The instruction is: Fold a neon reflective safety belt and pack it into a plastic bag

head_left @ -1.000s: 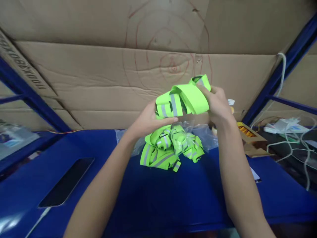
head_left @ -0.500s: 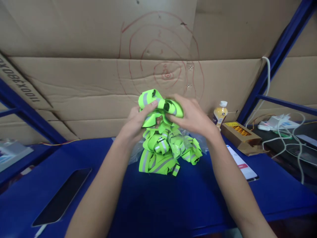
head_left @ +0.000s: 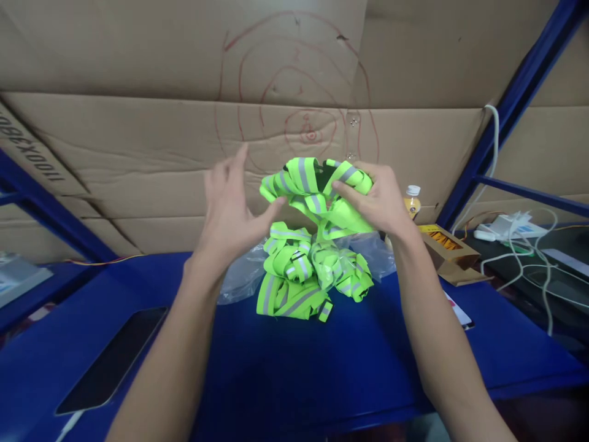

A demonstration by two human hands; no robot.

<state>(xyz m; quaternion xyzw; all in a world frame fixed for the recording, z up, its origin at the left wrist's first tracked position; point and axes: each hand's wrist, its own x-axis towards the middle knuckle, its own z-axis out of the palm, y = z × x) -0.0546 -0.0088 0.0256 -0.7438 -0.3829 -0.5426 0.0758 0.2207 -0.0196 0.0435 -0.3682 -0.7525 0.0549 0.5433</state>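
Note:
My right hand grips a bundle of neon-green reflective straps with grey stripes and some black parts, held up above the table. My left hand is off to the bundle's left with fingers and thumb spread, and nothing is in it. Below the held straps lies a pile of more reflective straps, folded and rolled. Part of the pile is under clear plastic, which spreads out to both sides.
The blue table carries a black phone with a cable at left. At right are another phone, an open cardboard box, a bottle and tangled white cables. A cardboard wall stands behind.
My left hand has let go of the straps and moved left, its fingers opening. My right hand has shifted right with the bundle, which has spread out wider.

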